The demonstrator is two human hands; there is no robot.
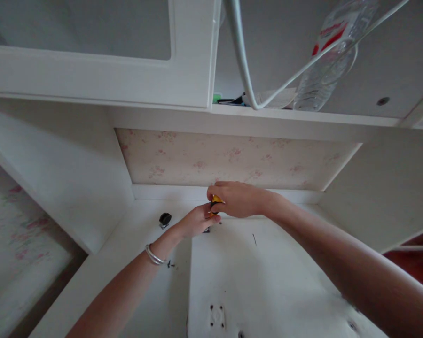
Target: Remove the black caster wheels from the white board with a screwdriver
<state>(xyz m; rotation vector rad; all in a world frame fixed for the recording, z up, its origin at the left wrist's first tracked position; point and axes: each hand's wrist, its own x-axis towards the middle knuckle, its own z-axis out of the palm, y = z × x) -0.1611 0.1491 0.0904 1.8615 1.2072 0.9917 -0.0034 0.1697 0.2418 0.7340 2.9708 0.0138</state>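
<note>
My right hand (pixel 238 199) is closed around the yellow-and-black handle of what looks like a screwdriver (pixel 217 199), near the back edge of a white panel (pixel 229 263). Just below it, my left hand (pixel 197 220), with bangles at the wrist, has its fingers closed at the tool's lower end. The tool's tip is hidden by the fingers. A small dark metal piece (pixel 207 230) shows under the left fingertips at the panel's edge. A black caster wheel (pixel 165 219) lies left of my left hand. Small dark screws (pixel 170 265) rest beside my left forearm.
An overhead cabinet with a white door (pixel 127 82) hangs above. Its open shelf holds a clear plastic bottle (pixel 333 61), and a white cable (pixel 246 75) droops from it. A square of holes (pixel 217 316) marks the panel's front. White side walls (pixel 74 173) flank the recess.
</note>
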